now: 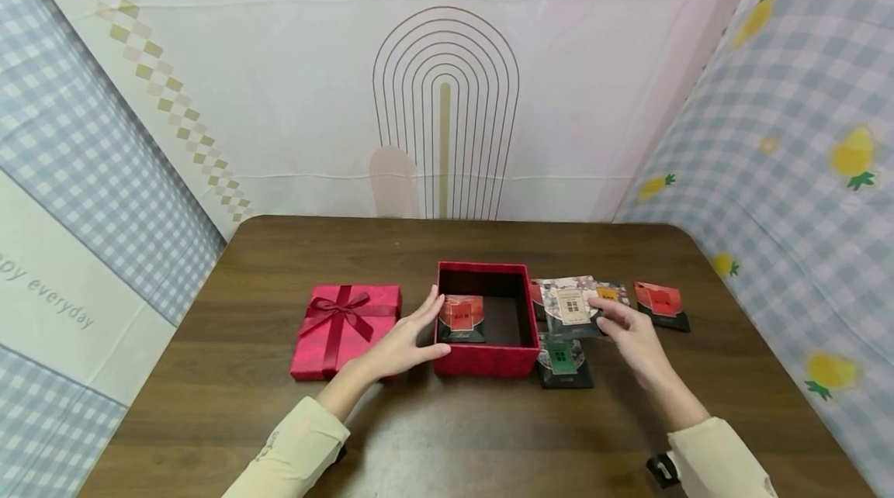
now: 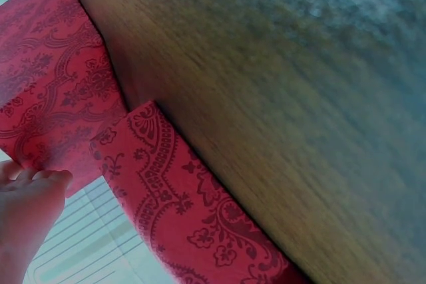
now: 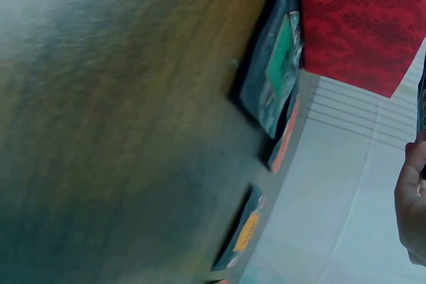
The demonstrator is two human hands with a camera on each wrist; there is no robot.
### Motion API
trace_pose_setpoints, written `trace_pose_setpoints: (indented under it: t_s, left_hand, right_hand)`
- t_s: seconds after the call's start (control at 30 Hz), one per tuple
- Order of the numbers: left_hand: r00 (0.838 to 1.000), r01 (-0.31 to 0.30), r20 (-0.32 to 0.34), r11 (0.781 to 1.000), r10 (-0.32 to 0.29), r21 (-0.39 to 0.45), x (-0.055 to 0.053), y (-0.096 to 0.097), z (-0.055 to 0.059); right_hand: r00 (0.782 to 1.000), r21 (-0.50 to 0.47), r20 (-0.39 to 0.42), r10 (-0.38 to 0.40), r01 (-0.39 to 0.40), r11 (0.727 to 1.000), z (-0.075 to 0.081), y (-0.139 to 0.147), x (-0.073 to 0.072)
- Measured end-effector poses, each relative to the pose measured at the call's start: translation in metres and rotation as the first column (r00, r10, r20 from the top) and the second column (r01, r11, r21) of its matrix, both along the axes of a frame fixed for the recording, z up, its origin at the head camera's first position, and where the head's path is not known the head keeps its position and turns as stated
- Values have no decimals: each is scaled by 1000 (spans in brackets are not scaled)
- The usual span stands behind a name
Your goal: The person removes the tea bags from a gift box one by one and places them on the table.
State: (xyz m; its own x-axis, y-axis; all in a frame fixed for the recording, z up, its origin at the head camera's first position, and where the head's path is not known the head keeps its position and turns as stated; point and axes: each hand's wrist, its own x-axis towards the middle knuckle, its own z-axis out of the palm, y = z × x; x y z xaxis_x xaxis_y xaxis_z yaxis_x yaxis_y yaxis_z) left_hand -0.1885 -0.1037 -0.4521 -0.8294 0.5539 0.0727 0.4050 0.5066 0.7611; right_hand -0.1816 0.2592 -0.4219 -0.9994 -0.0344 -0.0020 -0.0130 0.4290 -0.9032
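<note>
A red patterned gift box stands uncovered on the table, with a red-labelled sachet lying inside at its left. My left hand touches the box's left side, fingers extended along the rim and thumb at the front corner. My right hand pinches a sachet with a cream label by its right edge, to the right of the box. Beneath and around it lie a green-labelled sachet, an orange-labelled sachet and a partly hidden red one. In the right wrist view the held sachet barely shows at the edge.
The red lid with a ribbon bow lies left of the box. Another red-labelled sachet is at the far right of the group. A patterned cloth hangs behind the wooden table. Beside the right sleeve is a small black object.
</note>
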Motion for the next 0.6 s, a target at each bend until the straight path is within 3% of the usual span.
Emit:
trace_pose_setpoints:
  t_s: [0.33, 0.6]
  left_hand:
    - [1000, 6, 2, 1000, -6, -11, 0, 0, 1]
    - [1000, 8, -3, 1000, -8, 1, 0, 0, 1]
  right_hand:
    - [999, 4, 31, -40, 40, 999, -11, 23, 8]
    - [995, 65, 98, 5, -12, 998, -23, 46, 15]
